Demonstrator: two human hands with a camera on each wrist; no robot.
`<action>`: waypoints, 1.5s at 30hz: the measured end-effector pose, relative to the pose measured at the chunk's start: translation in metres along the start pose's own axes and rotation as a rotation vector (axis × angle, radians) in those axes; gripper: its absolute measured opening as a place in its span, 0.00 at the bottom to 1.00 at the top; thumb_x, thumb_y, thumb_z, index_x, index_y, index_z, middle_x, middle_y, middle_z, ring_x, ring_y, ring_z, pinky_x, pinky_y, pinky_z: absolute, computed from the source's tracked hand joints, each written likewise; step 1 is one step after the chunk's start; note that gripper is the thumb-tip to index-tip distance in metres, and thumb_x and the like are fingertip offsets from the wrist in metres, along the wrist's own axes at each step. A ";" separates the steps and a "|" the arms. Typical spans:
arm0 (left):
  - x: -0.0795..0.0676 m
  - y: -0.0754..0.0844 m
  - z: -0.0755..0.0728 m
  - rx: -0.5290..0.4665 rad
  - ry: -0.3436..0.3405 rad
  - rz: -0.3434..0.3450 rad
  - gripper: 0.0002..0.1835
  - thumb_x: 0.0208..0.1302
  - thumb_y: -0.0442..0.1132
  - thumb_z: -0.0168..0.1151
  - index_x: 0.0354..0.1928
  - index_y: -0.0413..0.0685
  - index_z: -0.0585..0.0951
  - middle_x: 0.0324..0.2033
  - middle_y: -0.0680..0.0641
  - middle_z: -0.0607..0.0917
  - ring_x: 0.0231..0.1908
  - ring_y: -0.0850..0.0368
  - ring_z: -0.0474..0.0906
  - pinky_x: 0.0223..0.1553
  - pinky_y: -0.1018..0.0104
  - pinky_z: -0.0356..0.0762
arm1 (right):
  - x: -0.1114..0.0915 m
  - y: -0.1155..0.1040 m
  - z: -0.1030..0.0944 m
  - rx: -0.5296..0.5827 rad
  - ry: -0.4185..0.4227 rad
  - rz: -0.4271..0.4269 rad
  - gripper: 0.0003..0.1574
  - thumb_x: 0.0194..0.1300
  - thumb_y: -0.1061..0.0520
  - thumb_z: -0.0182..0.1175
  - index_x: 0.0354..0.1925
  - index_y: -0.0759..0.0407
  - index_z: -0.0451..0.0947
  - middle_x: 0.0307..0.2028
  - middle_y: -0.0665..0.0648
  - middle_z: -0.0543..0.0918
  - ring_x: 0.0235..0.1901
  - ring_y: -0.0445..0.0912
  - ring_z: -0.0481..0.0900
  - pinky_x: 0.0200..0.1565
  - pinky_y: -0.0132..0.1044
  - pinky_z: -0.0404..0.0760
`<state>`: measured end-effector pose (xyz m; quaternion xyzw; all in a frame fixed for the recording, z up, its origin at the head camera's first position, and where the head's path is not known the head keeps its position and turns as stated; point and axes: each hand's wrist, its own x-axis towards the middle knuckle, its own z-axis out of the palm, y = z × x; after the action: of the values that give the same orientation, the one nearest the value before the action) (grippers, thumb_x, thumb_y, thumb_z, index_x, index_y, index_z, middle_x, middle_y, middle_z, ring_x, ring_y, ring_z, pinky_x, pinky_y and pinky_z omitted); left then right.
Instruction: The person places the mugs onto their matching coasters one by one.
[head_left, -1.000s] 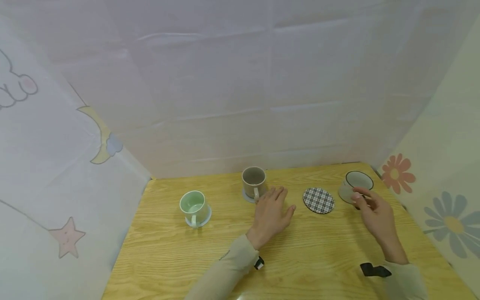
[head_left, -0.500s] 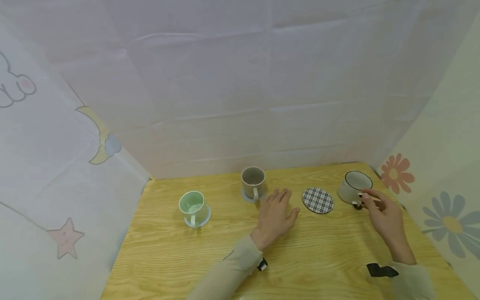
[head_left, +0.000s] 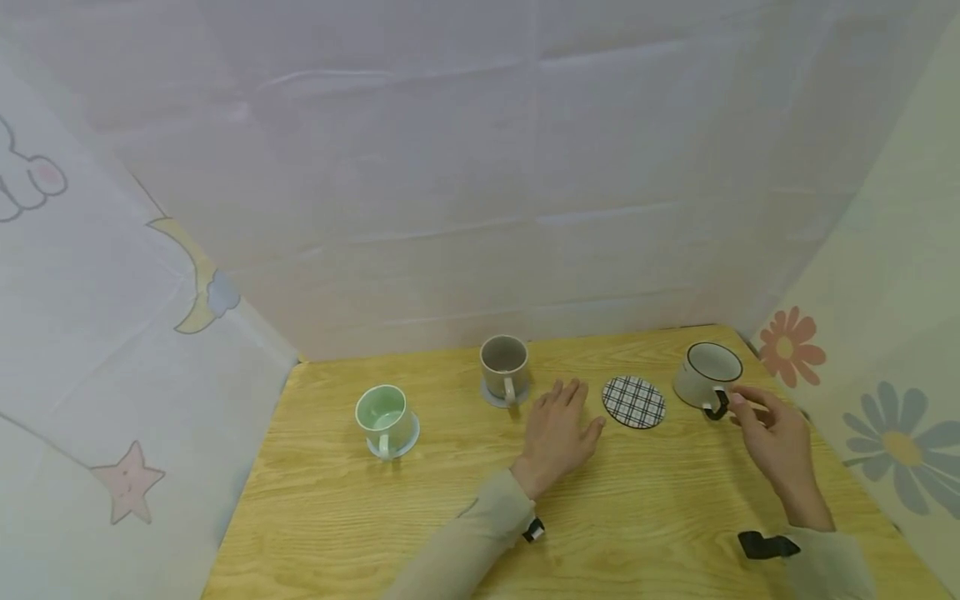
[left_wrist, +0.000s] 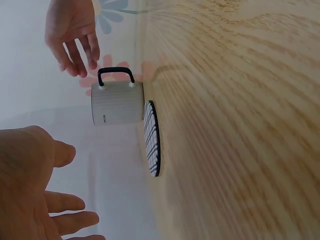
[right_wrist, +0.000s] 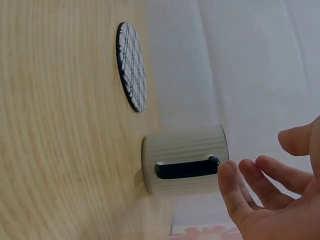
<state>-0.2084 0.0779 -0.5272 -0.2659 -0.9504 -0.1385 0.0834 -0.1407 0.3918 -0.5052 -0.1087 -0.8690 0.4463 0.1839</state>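
My right hand (head_left: pixel 776 442) hangs with loosely bent fingers beside the black handle (head_left: pixel 717 406) of a ribbed, off-white enamel-style mug (head_left: pixel 697 385) at the far right. In the left wrist view a gap shows between those fingers and the handle (left_wrist: pixel 116 69). That mug stands upright on the bare tabletop, just right of a round plaid coaster (head_left: pixel 634 402). To the coaster's left, my left hand (head_left: pixel 557 437) is spread with straight fingers, palm down, holding nothing. Behind its fingertips stands a grey-brown mug (head_left: pixel 497 371) on a pale coaster (head_left: pixel 492 398).
A light green mug (head_left: pixel 378 421) sits on another pale coaster (head_left: pixel 413 437) at the left, handle toward me. The wooden table (head_left: pixel 315 517) ends at a hanging pale cloth (head_left: pixel 420 200) at the back. Printed cloths flank both sides.
My right hand has drawn away from the mug to the right, uncovering its black handle. My left hand has shifted slightly right, toward the plaid coaster. The mugs stay where they were.
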 end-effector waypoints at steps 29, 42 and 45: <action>0.025 0.030 0.039 0.033 -0.180 -0.101 0.39 0.82 0.66 0.46 0.83 0.50 0.65 0.81 0.49 0.67 0.81 0.53 0.62 0.79 0.61 0.65 | -0.004 0.024 0.004 -0.031 0.011 0.091 0.32 0.82 0.44 0.56 0.67 0.69 0.77 0.33 0.21 0.79 0.30 0.19 0.82 0.29 0.22 0.79; 0.034 0.040 0.051 0.027 -0.243 -0.111 0.40 0.82 0.66 0.46 0.85 0.52 0.60 0.83 0.51 0.63 0.83 0.54 0.58 0.80 0.61 0.63 | 0.001 0.033 0.010 -0.027 0.002 0.119 0.35 0.82 0.44 0.57 0.68 0.72 0.76 0.33 0.24 0.79 0.29 0.22 0.83 0.30 0.20 0.81; 0.033 0.039 0.049 0.025 -0.233 -0.099 0.39 0.82 0.65 0.47 0.84 0.51 0.62 0.82 0.50 0.65 0.82 0.53 0.60 0.79 0.61 0.66 | 0.003 0.035 0.013 -0.022 0.000 0.109 0.34 0.82 0.45 0.57 0.68 0.72 0.76 0.33 0.23 0.78 0.29 0.23 0.83 0.30 0.20 0.81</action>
<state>-0.2198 0.1413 -0.5570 -0.2318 -0.9673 -0.0986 -0.0310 -0.1481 0.4038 -0.5396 -0.1577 -0.8668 0.4459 0.1581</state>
